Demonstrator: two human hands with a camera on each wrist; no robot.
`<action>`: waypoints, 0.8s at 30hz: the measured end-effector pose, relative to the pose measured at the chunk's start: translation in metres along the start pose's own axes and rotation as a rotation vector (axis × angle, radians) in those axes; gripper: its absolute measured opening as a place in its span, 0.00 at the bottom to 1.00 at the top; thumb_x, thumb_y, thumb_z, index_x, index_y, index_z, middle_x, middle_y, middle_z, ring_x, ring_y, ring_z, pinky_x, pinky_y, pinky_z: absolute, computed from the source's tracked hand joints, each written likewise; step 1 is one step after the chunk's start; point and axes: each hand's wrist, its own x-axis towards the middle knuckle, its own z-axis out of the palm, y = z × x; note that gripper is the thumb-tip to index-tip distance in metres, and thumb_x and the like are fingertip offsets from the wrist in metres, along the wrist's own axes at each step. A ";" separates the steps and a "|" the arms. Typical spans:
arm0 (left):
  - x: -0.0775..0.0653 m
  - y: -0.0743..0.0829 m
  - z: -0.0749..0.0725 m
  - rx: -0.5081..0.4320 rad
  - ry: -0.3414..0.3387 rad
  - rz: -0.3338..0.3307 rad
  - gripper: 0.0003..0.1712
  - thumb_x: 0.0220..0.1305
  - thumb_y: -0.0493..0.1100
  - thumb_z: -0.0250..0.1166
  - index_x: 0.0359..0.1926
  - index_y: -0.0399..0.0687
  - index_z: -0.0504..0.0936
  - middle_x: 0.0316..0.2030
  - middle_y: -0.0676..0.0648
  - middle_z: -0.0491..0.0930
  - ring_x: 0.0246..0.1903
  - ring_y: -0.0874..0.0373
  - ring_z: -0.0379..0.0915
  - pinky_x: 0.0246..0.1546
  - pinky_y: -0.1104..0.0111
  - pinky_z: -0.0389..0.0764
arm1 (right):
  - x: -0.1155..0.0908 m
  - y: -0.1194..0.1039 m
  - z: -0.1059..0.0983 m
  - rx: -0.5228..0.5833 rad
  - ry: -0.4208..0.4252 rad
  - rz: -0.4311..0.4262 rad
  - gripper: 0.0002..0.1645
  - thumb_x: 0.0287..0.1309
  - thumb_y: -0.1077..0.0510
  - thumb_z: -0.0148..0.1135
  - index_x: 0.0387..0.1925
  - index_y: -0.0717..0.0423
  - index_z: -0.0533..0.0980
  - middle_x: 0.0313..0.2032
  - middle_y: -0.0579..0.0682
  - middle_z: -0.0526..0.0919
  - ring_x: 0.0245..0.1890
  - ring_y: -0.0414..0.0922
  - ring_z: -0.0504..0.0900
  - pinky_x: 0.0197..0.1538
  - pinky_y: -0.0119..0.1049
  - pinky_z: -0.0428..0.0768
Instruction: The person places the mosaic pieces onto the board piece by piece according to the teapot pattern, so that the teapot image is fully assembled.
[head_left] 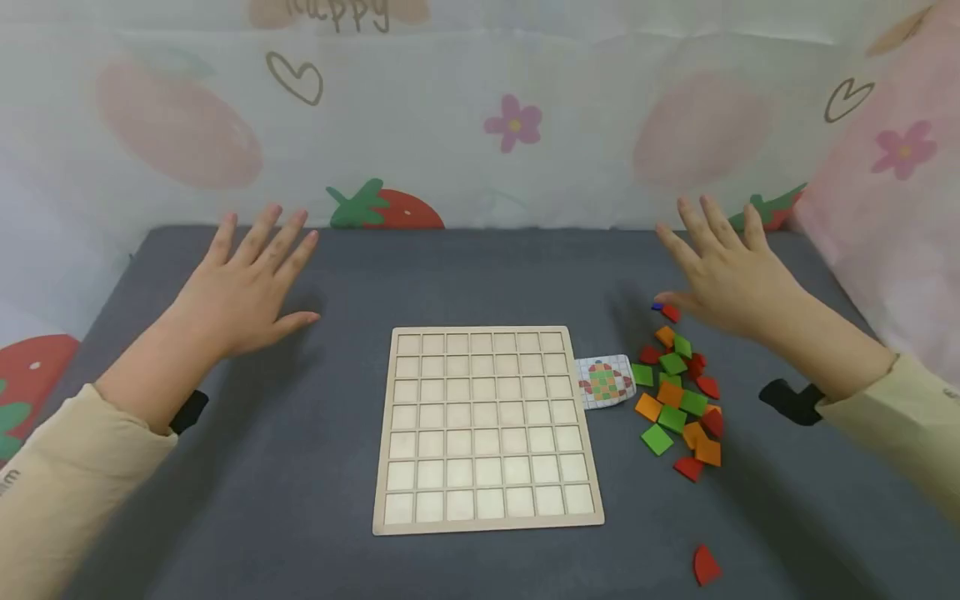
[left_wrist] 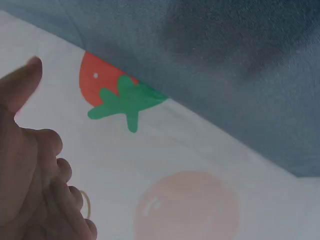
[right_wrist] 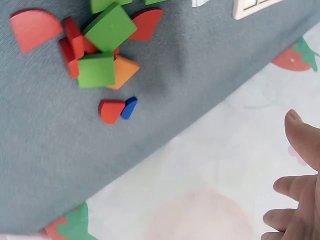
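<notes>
Both hands are held up over the dark grey table with fingers spread, holding nothing. My left hand [head_left: 243, 292] is at the left, beyond the board's far left corner. On the opposite side, my right hand [head_left: 723, 271] hovers near the far end of a pile of coloured pieces. A square wooden grid board [head_left: 487, 528] lies flat in the middle, its cells bare. Beside its right edge is a small paper pattern card [head_left: 604, 382]. The pile mixes green squares [head_left: 656, 440], orange squares [head_left: 707, 452] and red quarter-round pieces [right_wrist: 35, 27]. A small blue piece [right_wrist: 129, 108] touches a red one.
One red piece [head_left: 706, 566] lies apart near the table's front. Behind the table [head_left: 300, 500] hangs a white cloth [head_left: 450, 108] printed with strawberries, flowers and hearts. Pink cloth [head_left: 892, 217] hangs at the right side. Each wrist wears a black strap.
</notes>
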 end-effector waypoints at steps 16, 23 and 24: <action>-0.038 0.091 0.028 -0.542 -0.220 0.210 0.53 0.58 0.60 0.64 0.73 0.41 0.48 0.72 0.34 0.37 0.70 0.35 0.33 0.62 0.37 0.43 | 0.003 0.023 0.050 0.368 0.021 -0.073 0.20 0.59 0.66 0.60 0.53 0.69 0.74 0.57 0.70 0.70 0.57 0.66 0.68 0.54 0.58 0.70; -0.048 0.099 0.032 -0.651 -0.269 0.274 0.65 0.47 0.61 0.72 0.74 0.39 0.44 0.73 0.37 0.34 0.71 0.41 0.31 0.64 0.42 0.44 | 0.027 0.024 0.073 0.598 -0.065 -0.056 0.15 0.62 0.68 0.56 0.50 0.71 0.76 0.47 0.67 0.79 0.46 0.61 0.78 0.46 0.53 0.77; -0.049 0.100 0.032 -0.666 -0.275 0.273 0.65 0.47 0.61 0.72 0.73 0.38 0.43 0.73 0.37 0.33 0.71 0.41 0.31 0.65 0.43 0.45 | 0.030 0.023 0.075 0.617 -0.083 -0.029 0.16 0.62 0.67 0.56 0.50 0.72 0.76 0.46 0.68 0.79 0.46 0.61 0.78 0.46 0.52 0.77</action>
